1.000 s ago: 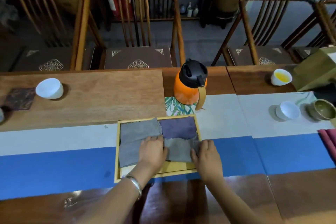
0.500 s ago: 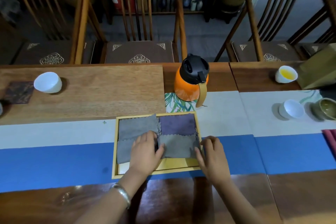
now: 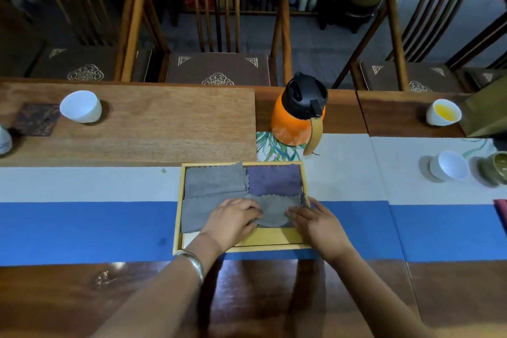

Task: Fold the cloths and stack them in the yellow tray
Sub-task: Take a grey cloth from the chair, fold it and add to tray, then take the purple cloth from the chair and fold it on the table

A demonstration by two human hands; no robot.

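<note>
The yellow tray (image 3: 177, 230) lies on the blue and white runner in front of me. Folded cloths fill it: a grey cloth (image 3: 215, 180) at the back left, a purple cloth (image 3: 275, 180) at the back right, a second grey cloth (image 3: 193, 217) at the front left and a third grey cloth (image 3: 274, 214) at the front right. My left hand (image 3: 230, 221) lies flat on the front cloths with fingers pointing right. My right hand (image 3: 315, 221) presses the right edge of the front right cloth by the tray rim. The cloth bulges slightly between both hands.
An orange jug (image 3: 299, 112) with a black lid stands just behind the tray. White cups sit at back left (image 3: 81, 106), back right (image 3: 443, 112) and right (image 3: 450, 166), beside a green cup (image 3: 493, 169). Wooden chairs line the table's far side.
My left hand has slid right across the front cloths. My right hand has come in from the tray's rim onto the front right cloth, which now bunches between the hands.
</note>
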